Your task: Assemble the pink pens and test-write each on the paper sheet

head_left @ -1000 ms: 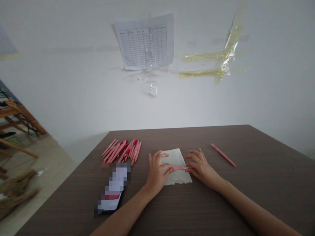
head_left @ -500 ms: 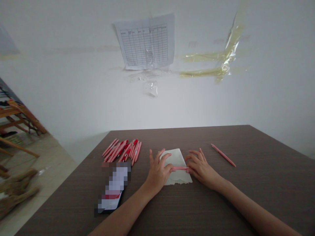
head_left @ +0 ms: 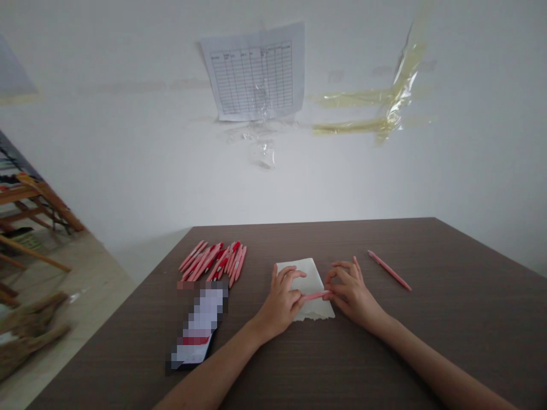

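Note:
Both hands meet over a pale folded sheet of paper (head_left: 308,272) lying on the dark wooden table (head_left: 325,364). Between them is a pink pen (head_left: 315,295), held level just above the paper. My left hand (head_left: 282,300) pinches its left end with thumb and fingers. My right hand (head_left: 351,291) pinches its right end, the other fingers curled above.
A pile of several pink and red pens (head_left: 216,261) lies at the table's left rear. A phone (head_left: 197,327) lies in front of it. One single pink pen (head_left: 389,270) lies to the right. A printed sheet (head_left: 256,71) is taped to the wall; wooden furniture (head_left: 29,208) stands left.
Both hands have drawn closer together around the pen and lifted it slightly off the paper; my left hand moved right and its fingers curled in.

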A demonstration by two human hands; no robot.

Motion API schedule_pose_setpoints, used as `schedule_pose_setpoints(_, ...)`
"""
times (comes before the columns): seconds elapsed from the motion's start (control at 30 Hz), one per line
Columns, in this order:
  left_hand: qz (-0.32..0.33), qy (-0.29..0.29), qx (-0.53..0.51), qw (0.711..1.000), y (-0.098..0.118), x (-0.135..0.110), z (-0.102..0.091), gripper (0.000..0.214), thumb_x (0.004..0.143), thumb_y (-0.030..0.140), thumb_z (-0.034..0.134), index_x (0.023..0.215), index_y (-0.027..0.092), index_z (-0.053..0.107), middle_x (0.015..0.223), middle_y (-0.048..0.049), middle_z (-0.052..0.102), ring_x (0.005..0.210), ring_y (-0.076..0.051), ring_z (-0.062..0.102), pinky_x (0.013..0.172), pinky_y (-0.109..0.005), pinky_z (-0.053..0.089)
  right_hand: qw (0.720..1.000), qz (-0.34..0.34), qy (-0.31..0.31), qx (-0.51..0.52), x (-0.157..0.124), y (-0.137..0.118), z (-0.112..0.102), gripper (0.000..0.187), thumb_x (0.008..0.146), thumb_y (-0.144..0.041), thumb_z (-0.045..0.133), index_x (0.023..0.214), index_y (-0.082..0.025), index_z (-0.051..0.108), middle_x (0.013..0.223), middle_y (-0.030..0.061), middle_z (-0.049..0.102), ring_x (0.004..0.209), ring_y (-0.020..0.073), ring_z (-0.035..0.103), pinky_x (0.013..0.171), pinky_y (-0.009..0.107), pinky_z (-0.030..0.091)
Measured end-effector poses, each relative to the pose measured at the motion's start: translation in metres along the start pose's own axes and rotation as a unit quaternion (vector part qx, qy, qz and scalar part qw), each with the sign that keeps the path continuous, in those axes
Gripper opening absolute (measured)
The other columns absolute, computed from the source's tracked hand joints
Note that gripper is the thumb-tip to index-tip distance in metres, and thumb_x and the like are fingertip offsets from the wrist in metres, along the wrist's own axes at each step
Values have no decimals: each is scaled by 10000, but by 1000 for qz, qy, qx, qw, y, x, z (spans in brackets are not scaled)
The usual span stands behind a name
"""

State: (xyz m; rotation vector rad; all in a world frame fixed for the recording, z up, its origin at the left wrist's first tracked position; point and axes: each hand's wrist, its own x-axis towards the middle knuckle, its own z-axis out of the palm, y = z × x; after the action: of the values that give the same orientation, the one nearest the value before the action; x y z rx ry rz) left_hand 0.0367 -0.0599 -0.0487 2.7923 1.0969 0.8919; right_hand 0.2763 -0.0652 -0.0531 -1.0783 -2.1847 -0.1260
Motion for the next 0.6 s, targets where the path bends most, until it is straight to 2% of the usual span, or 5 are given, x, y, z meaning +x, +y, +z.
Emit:
schedule_pose_setpoints(0.07, -11, -1, -11, 1000, 2, 1, -2, 341, 962, 231, 449, 696, 191, 660, 1328, -72, 546, 1334, -232, 397, 1208, -584, 145, 1000, 1, 22, -5, 1, 0, 0, 88, 885, -281, 640, 842, -280, 717, 964, 35, 656, 1182, 295, 486, 1126, 696, 139)
schedule_pose_setpoints(0.2, -50, 14, 9, 999, -3, 3, -1, 296, 950, 215, 478, 727, 179, 669, 1391, -89, 477, 1384, -296, 333, 1137, -707, 140, 999, 11, 37, -17, 2, -1, -2, 59, 865, -325, 674, 863, -303, 729, 976, 30, 662, 1187, 298, 486, 1129, 692, 142)
schedule_pose_setpoints(0.33, -50, 35, 29, 998, -9, 2, 2, 182, 920, 325, 568, 887, 208, 703, 1418, -115, 428, 1405, -340, 288, 1099, -749, 143, 999, 18, 20, -30, 0, -1, -1, 57, 856, -329, 687, 854, -292, 730, 1022, 32, 668, 1214, 310, 480, 1123, 700, 158)
schedule_pose_setpoints(0.43, -45, 41, 30, 998, -11, 1, 3, 192, 880, 373, 629, 998, 236, 692, 1420, -121, 420, 1400, -350, 297, 1092, -756, 140, 999, 21, 9, -38, -1, 1, 1, 55, 856, -321, 685, 853, -288, 729, 1037, 36, 668, 1224, 314, 479, 1120, 702, 169)
schedule_pose_setpoints(0.6, -42, 57, 33, 997, -11, 0, 6, 119, 905, 314, 602, 920, 227, 681, 1381, -102, 460, 1386, -316, 337, 1106, -734, 154, 999, 24, 6, -33, -1, 2, 2, 68, 851, -328, 695, 810, -279, 719, 1026, 31, 672, 1227, 314, 482, 1125, 699, 162)
